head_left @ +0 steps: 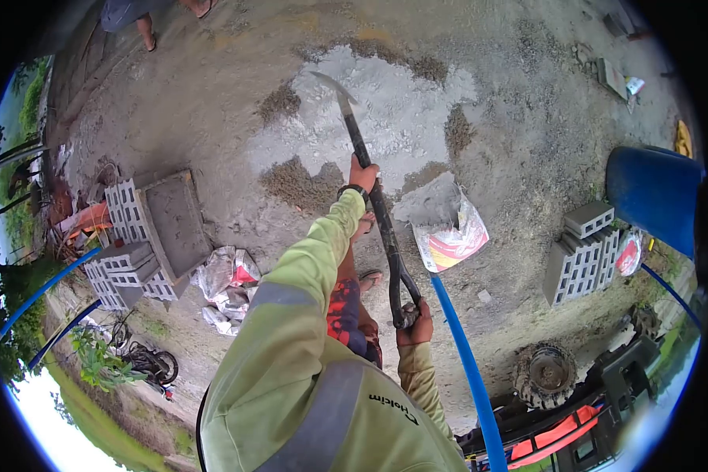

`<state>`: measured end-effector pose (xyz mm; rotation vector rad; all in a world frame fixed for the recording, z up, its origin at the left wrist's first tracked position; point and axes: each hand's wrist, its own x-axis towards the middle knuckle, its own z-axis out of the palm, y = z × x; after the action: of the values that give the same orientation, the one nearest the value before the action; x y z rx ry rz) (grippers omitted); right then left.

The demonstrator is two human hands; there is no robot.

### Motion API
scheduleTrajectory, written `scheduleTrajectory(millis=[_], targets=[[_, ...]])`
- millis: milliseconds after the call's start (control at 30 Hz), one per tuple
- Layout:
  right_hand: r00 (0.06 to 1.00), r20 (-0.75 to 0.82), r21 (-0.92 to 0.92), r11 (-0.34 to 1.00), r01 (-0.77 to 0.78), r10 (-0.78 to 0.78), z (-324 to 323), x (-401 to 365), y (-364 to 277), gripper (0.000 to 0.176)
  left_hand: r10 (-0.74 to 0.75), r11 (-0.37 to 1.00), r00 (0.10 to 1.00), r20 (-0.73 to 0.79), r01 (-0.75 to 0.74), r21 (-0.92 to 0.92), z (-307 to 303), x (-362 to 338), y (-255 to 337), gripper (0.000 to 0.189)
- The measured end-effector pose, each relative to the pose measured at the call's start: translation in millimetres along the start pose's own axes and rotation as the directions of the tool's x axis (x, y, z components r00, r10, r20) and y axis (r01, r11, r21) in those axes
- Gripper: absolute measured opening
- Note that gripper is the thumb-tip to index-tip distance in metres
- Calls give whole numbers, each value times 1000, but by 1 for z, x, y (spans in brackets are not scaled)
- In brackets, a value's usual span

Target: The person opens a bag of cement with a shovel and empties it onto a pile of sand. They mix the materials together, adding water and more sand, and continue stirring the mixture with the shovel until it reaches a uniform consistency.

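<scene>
My left hand [362,174], with a dark band at the wrist, is closed around the black shaft of a shovel [381,212]. My right hand [417,324] grips the forked handle at its near end. The metal blade, seen nearly edge-on, is over a pale grey powder heap [393,102] spread on the ground. Patches of darker, coarser sand [300,185] ring the powder. Right of the shaft lies an opened printed sack [452,236] with grey powder spilling from its mouth.
Left are stacked hollow blocks [130,212], a mortar-coated trough [177,216] and crumpled sacks [228,283]. Right stand more hollow blocks [582,256], a blue drum [654,197] and a vehicle wheel [547,375]. Another person's leg [145,31] shows at top left.
</scene>
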<state>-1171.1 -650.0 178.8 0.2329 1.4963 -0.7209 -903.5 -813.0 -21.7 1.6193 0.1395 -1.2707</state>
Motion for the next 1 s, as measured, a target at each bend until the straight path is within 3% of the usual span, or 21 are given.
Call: scheduleTrajectory(millis=[133,233,267,333,367,433,467,633,800,867,933,967,1000], targets=[[984,14,-5,985,175,-175,20,28,2,19,76,997,991,109,-75,-15,64,21,-3,62],[974,-21,40,973,228,-228,28,35,-5,20,51,988,987,153,-72,136,94,19,-10,64],[976,-15,73,973,219,-219,23,32,-8,20,356,855,931,79,-358,374,107,83,-94,69],[978,-15,58,976,209,-208,3,25,-11,21,328,813,945,4,-284,509,114,88,-144,76],[977,-41,13,977,212,-211,-15,26,-8,21,187,859,982,34,-180,479,109,66,-147,77],[969,-101,-71,973,221,-227,-51,25,-2,21,-64,938,995,71,36,344,89,-15,-97,77],[956,-164,-70,970,233,-241,-70,25,7,18,-25,936,997,77,-4,352,81,-24,-112,76],[980,-155,-56,992,115,-122,-126,-5,43,18,46,862,999,16,-48,505,38,-49,-177,76],[984,-141,-49,994,101,-107,-161,-8,74,20,5,793,1000,27,-20,609,-6,-107,-151,78],[984,-142,-10,995,104,-104,-171,-13,83,20,18,783,999,-38,10,622,-19,-124,-155,81],[981,-164,-19,995,100,-101,-181,-24,89,18,67,950,989,133,-104,293,-68,16,-321,77],[984,-138,-38,994,104,-108,-202,-15,99,15,90,987,972,217,-116,107,-79,34,-347,75],[985,-137,-23,994,103,-105,-209,-20,100,15,93,985,970,225,-122,119,-80,29,-354,75]])
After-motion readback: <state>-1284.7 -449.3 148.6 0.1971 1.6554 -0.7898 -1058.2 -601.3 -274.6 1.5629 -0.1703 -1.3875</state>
